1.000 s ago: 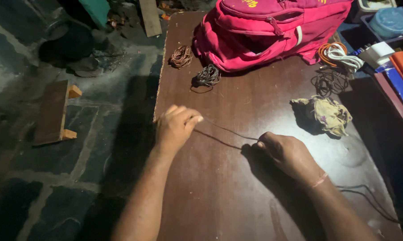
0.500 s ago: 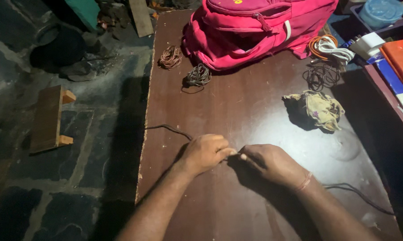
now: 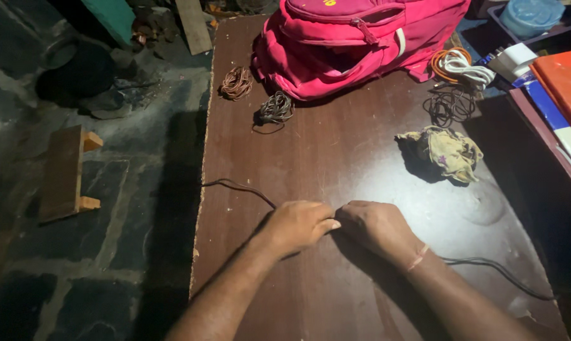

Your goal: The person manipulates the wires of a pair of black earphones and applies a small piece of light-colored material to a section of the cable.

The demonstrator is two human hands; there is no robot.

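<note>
On brown table (image 3: 361,151), both hands' fingers (image 3: 328,225) pinch thin dark wire (image 3: 241,187).

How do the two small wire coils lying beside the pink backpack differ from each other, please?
The copper-brown coil lies nearer the table's left edge; the dark grey coil lies closer to the backpack. The brown coil looks neatly wound, while the grey one trails a loose loop. Both lie flat, apart from the hands.
</note>
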